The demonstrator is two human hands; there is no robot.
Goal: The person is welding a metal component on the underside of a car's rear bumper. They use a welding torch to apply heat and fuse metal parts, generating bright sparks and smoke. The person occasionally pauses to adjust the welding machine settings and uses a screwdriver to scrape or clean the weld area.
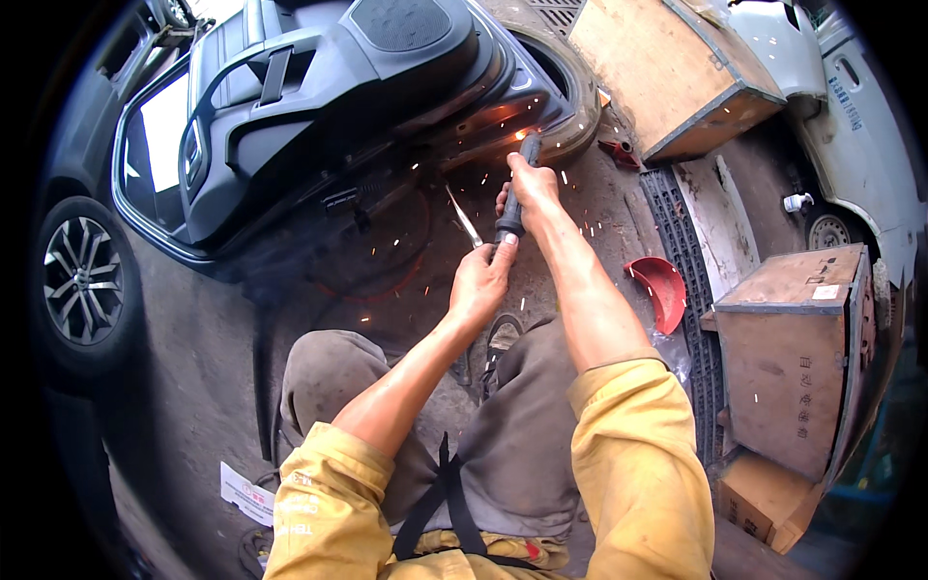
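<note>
While sparks fly near its tip, hold the dark tool at one o'clock, right hand wrapped around its body, left hand gripping its rear; apply light, even pressure toward the door at eleven o'clock.

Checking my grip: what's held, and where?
A dark tool: right hand toward its far end, left hand at its near end; silver rod's hold unclear.
</note>
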